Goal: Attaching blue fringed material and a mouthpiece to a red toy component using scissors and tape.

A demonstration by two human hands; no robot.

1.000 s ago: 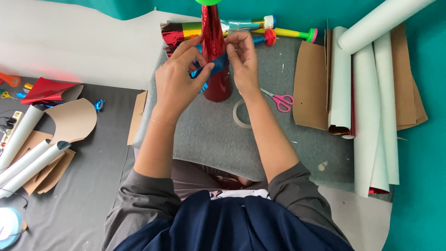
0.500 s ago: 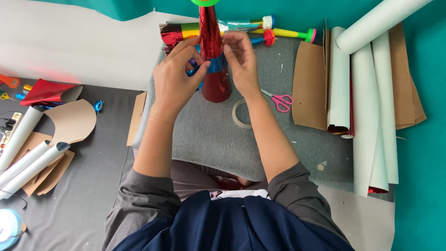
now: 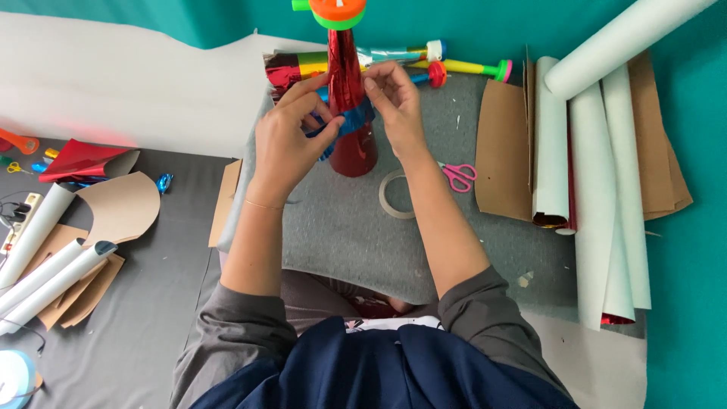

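A shiny red cone horn (image 3: 351,83) stands upright on a grey mat (image 3: 348,227), its green and orange mouthpiece at the top. My left hand (image 3: 286,140) and my right hand (image 3: 394,98) pinch a strip of blue foil (image 3: 354,121) wrapped around the cone's middle, one hand on each side. More finished horns (image 3: 424,64) lie behind the cone.
A clear tape ring (image 3: 394,194) and pink scissors (image 3: 458,176) lie right of the cone. Brown cardboard (image 3: 503,148) and rolled pale sheets (image 3: 591,189) sit on the right. White rolls (image 3: 42,265), cardboard cutouts (image 3: 121,204) and red foil (image 3: 76,159) lie on the left.
Both hands shifted slightly down the cone while holding the blue foil strip; the cone stays upright in the same spot.
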